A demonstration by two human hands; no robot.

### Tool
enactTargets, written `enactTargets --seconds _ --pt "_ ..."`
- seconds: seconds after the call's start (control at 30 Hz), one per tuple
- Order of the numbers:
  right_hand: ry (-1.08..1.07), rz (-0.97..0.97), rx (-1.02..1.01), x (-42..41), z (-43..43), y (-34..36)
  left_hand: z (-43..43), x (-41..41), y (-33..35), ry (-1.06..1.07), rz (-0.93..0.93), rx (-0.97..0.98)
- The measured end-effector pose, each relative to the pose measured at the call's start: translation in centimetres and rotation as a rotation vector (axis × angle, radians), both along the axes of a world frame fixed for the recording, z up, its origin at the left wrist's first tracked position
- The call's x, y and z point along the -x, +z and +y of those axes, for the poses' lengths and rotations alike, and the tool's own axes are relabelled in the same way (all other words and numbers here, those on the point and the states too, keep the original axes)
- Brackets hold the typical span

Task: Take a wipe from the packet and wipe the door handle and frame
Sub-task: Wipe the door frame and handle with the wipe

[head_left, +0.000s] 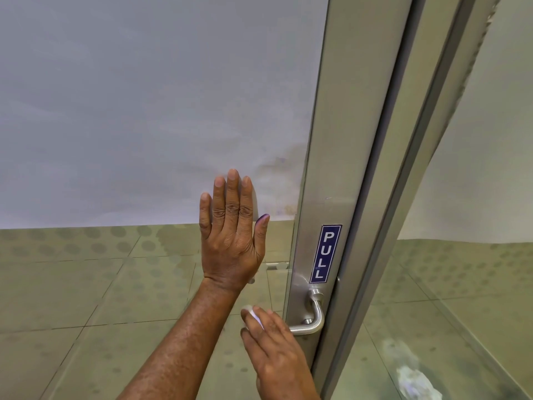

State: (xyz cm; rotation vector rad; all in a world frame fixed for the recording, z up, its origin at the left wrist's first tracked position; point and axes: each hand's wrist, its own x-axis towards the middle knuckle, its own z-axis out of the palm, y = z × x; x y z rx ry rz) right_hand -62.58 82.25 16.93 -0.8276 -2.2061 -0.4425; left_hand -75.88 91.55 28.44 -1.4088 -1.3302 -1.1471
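My left hand [230, 235] lies flat against the glass door, fingers spread upward, holding nothing. My right hand [274, 347] is closed around the free end of the silver lever handle [315, 316], with a white wipe [255, 314] pinched under its fingers against the lever. The handle sits on the brushed metal door stile [340, 140], just below a blue PULL sticker [326, 254]. The metal door frame [427, 140] runs alongside to the right of the stile. The wipe packet is not in view.
The glass door panel [129, 111] is frosted above and clear below, showing a tiled floor [72, 298] beyond. Right of the frame is another glass pane [461, 284], with a crumpled white thing [415, 379] seen low down in it.
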Motion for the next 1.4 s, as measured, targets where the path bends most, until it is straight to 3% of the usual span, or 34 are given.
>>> enactTargets --seconds 0.37,0.7,0.83,1.0,1.13,1.27,1.4 --pt "0.173 0.073 -0.053 -6.3 1.0 -2.6 -0.3 -0.1 0.0 0.002 0.002 0.015" --pt "0.133 0.181 0.029 -10.4 2.5 -4.1 -0.3 -0.2 0.1 0.012 -0.004 0.019" --pt "0.083 0.243 0.146 -10.3 2.1 -4.0 -0.4 -0.1 0.1 0.014 -0.009 0.029" --pt "-0.015 0.494 0.510 -10.6 1.3 -2.3 -1.1 -0.2 0.3 -0.003 -0.027 0.083" --pt "-0.114 0.551 0.731 -11.2 0.3 -0.6 -2.4 -0.6 0.7 -0.045 -0.060 0.146" --pt "-0.197 0.672 0.754 -12.2 -2.2 0.9 -5.0 -1.3 1.8 -0.150 -0.116 0.223" --pt "-0.148 0.823 0.750 -12.7 -5.2 3.0 -9.1 -3.0 1.9 -0.260 -0.103 0.199"
